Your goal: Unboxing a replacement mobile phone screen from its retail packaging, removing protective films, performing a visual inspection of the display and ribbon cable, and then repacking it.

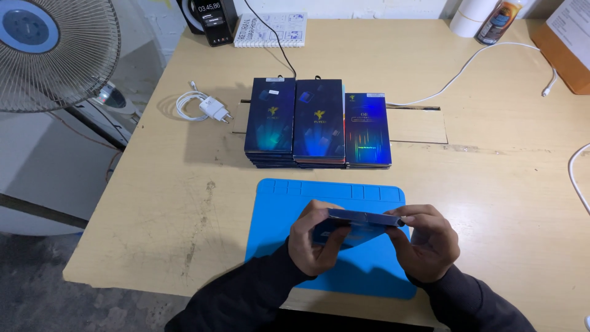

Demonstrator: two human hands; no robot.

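Fingers of both hands close around a slim dark blue box (356,224), held edge-on just above a bright blue work mat (332,197) in the lower middle of the frame. Both forearms wear dark sleeves and enter from the bottom edge.

At far left, a pedestal fan (49,52) with a wire grille and blue hub fills the upper left corner, standing off the pale wooden table (184,215). Further right, on the table's upper left part, lies a white charger plug (213,109) with its coiled white cable.

The left hand (313,243) grips the box's left end, thumb underneath and fingers curled over the top edge. Above the mat, in the middle of the frame, three stacks of flat dark blue packages (316,123) sit side by side, touching; the rightmost stack is narrower, with a rainbow sheen. Behind them, at the top edge, are a small black clock display (212,18) and a spiral notebook (270,29).

The right hand (424,243) pinches the box's right end between thumb and fingertips. At upper right, a white cable (467,67) trails across the table, and a brown cardboard box (562,46) sits in the corner.
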